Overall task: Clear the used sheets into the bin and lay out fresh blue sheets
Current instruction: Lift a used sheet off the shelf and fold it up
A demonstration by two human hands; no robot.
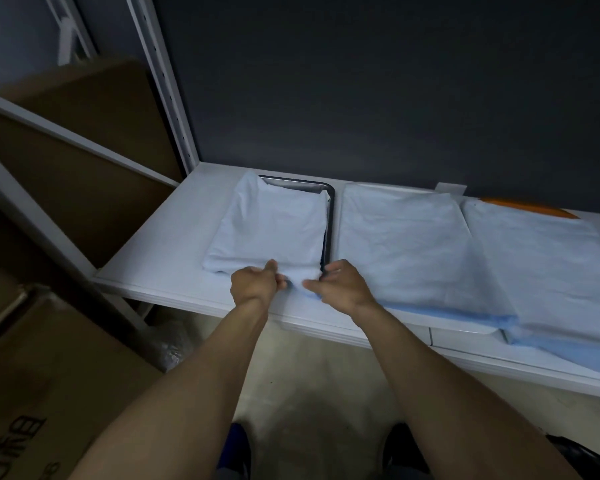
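Observation:
A folded pale blue sheet [274,223] lies over a dark-rimmed tray [330,216] at the left of the white table [160,251]. My left hand [255,285] pinches the sheet's near edge with curled fingers. My right hand [340,287] pinches the same edge just to the right, at the tray's near corner. Two more pale blue sheets lie spread to the right, one in the middle [402,244] and one at the far right [541,268], both hanging over the table's front edge.
A metal rack upright [163,81] and cardboard boxes [49,358] stand to the left. A dark panel [361,81] backs the table. Something orange [530,206] peeks from under the far right sheet. A crumpled plastic bag [170,344] lies below the table.

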